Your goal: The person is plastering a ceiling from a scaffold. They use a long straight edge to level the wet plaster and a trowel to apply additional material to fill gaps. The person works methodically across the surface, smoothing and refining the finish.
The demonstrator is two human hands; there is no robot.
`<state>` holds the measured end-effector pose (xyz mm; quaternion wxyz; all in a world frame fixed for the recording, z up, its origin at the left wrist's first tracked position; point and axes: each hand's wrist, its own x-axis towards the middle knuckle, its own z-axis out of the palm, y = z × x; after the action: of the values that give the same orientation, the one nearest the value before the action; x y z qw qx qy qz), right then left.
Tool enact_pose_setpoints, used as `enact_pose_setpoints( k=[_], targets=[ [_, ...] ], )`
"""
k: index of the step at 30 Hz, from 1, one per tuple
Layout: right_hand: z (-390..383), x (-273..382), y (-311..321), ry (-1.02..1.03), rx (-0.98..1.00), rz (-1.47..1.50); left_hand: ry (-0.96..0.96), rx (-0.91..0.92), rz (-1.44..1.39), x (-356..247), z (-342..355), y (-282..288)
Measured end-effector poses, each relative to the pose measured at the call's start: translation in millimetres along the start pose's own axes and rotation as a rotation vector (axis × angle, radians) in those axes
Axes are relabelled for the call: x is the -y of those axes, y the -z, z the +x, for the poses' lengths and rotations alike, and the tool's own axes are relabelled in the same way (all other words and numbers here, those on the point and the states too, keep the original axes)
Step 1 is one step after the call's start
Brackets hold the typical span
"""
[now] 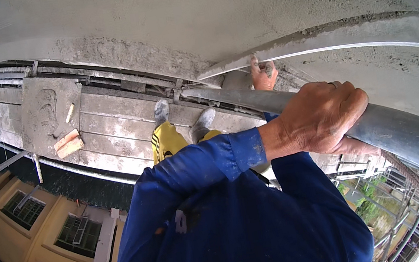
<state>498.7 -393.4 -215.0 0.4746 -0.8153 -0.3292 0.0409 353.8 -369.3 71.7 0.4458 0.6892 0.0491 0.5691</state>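
Note:
A long metal straightedge (327, 44) lies against the wet grey plaster wall (147, 14). My right hand (264, 74) is closed at its lower edge near the left end, with one finger reaching over its face. Grey mortar shows among the curled fingers. Across my body, my left hand (322, 117) is wrapped round a thick grey metal pole (401, 128), which slants toward the lower right. The pole passes in front of my right forearm and hides part of it.
I stand on a plank platform (109, 122). To the left, a mortar-covered board (42, 111) carries a wooden float (68, 144) and a short pale handle (70, 112). A scaffold rail (90, 173) runs along the outer edge; a yellow building (45, 234) lies beyond.

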Motion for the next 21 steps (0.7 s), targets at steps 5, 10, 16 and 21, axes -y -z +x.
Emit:
enact_pose_setpoints(
  k=[5,10,16,21],
  targets=[
    [-10,62,10,-0.005,-0.012,0.073,-0.020,-0.049,0.018,-2,1,2],
    [-18,30,4,-0.328,0.115,0.033,-0.017,-0.002,0.077,-14,5,9],
    [-48,31,30,-0.306,0.069,-0.108,-0.045,0.026,-0.077,-13,11,-1],
    [-48,39,21,-0.203,0.147,-0.140,0.114,0.014,-0.127,-9,10,10]
  ],
)
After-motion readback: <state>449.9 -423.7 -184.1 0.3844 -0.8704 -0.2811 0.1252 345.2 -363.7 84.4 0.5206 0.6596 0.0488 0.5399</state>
